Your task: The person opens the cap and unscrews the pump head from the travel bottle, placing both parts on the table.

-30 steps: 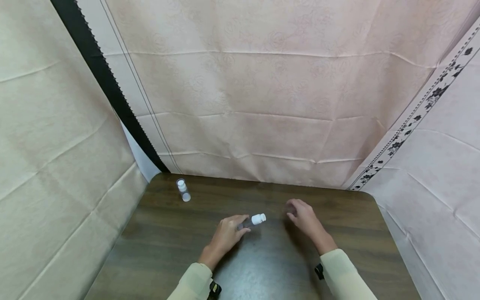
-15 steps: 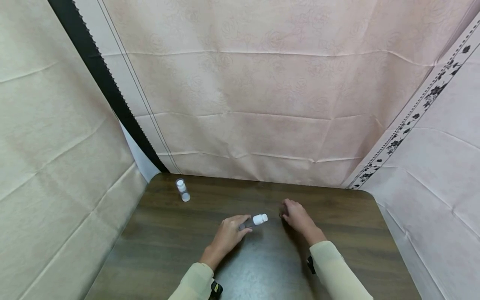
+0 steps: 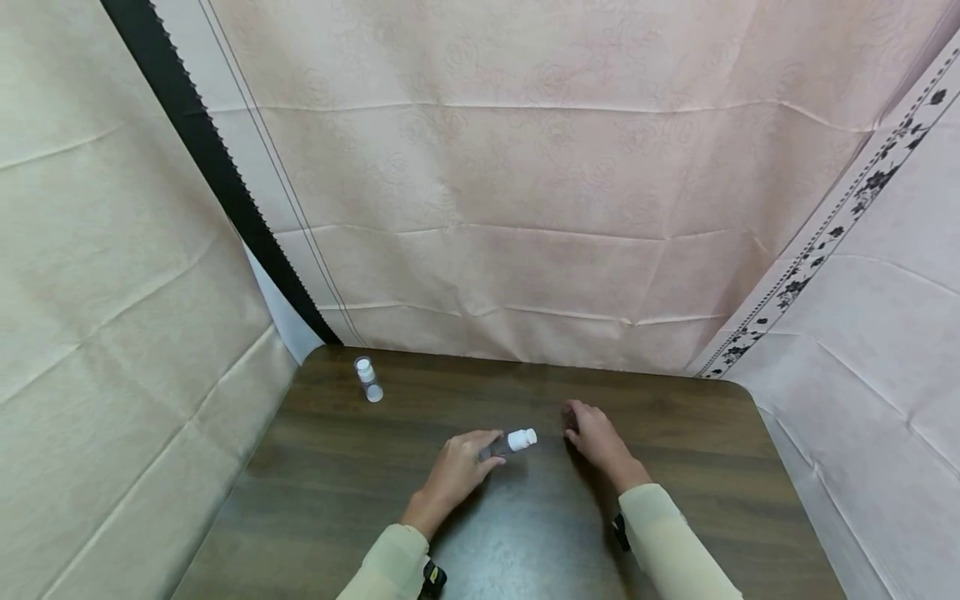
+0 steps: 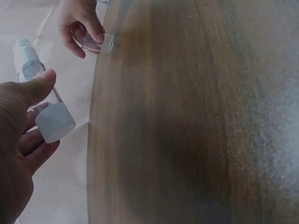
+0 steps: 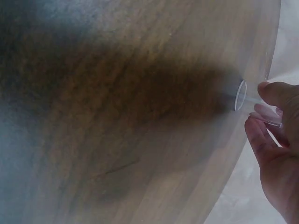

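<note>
My left hand [image 3: 456,468] grips a small clear pump bottle [image 3: 518,440], tilted, its white pump top pointing right in the head view. In the left wrist view the bottle's white base [image 4: 55,122] shows below the thumb. A short gap to the right, my right hand [image 3: 600,439] pinches a clear cap [image 4: 106,43] between thumb and fingers. The cap's open rim [image 5: 240,95] faces the table in the right wrist view. Part of the cap is hidden by the fingers.
A second clear bottle [image 3: 368,380] with white parts stands near the far left corner of the brown wooden table [image 3: 322,492]. Pale cloth [image 3: 480,208] hangs behind the table and along both sides.
My right hand has come left, nearer the bottle, with the clear cap in its fingers. The left hand and its bottle have shifted very slightly right.
</note>
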The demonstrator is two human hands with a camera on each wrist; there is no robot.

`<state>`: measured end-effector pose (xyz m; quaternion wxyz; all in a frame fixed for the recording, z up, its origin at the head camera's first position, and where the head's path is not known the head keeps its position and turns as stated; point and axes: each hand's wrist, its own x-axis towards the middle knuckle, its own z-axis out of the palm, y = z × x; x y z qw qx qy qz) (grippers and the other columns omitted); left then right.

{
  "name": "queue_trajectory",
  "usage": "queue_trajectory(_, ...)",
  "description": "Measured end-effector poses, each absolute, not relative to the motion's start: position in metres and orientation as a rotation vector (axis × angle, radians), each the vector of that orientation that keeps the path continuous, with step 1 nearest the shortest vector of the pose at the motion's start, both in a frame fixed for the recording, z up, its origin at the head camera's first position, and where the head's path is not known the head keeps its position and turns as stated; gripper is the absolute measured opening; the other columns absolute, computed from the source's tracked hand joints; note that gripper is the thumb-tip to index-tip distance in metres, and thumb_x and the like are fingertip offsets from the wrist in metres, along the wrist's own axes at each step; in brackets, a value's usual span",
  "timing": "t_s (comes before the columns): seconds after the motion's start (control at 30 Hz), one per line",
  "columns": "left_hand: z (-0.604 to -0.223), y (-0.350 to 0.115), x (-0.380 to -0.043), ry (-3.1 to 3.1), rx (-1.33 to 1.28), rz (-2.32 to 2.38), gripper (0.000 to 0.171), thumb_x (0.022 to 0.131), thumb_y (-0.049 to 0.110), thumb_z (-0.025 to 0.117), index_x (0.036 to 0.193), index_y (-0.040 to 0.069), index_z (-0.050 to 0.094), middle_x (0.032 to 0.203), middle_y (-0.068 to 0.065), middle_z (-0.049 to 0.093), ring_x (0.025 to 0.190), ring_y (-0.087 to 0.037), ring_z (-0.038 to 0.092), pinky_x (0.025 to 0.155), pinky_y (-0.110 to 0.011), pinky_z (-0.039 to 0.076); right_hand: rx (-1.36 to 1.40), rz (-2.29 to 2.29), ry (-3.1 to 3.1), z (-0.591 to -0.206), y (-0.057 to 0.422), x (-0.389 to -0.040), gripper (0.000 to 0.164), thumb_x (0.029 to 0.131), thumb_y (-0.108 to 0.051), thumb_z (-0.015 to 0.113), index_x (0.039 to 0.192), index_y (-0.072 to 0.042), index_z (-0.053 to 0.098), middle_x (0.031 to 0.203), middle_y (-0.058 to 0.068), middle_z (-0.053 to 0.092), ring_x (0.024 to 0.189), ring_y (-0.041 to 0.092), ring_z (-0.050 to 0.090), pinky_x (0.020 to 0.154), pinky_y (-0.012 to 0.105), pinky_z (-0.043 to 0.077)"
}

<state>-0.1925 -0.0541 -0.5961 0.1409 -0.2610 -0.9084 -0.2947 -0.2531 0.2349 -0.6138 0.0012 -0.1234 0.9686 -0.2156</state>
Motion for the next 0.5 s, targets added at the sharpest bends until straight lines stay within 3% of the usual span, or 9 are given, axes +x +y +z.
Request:
queue_trajectory(0.23,-0.598,-0.054,-0.194,-2.642,-0.754,-0.842,0.041,0.086,0.024,0.085,0.124,0.009,0.075,0.119,-0.006,0.077,0.105,-0.019,0.075,0.086,-0.035,0.062,-0.315,-0.8,2.988,-0.619,0.236,-0.252,0.062,0.094,-0.011,0.077,0.148,-0.002,0.048,0.13,0.02,0.065,0.123,0.039,0.061,0.1,0.056,0.053)
queue_trajectory(0.4,-0.597,-0.054,-0.194,-2.647,-0.756,-0.837,0.041,0.087,0.024,0.084,0.124,0.01,0.075,0.119,-0.005,0.077,0.106,-0.019,0.074,0.087,-0.034,0.061,-0.281,-0.907,2.979,-0.622,0.242,-0.246,0.081,0.092,-0.018,0.08,0.158,-0.005,0.034,0.154,0.023,0.047,0.14,0.043,0.046,0.11,0.061,0.043)
queue_trajectory(0.5,-0.596,-0.054,-0.193,-2.639,-0.775,-0.807,0.041,0.087,0.025,0.084,0.124,0.011,0.075,0.118,-0.004,0.077,0.107,-0.018,0.074,0.087,-0.034,0.061,-0.269,-0.971,3.03,-0.619,0.246,-0.241,0.086,0.089,-0.021,0.083,0.158,-0.005,0.034,0.158,0.023,0.04,0.143,0.044,0.041,0.113,0.063,0.04)
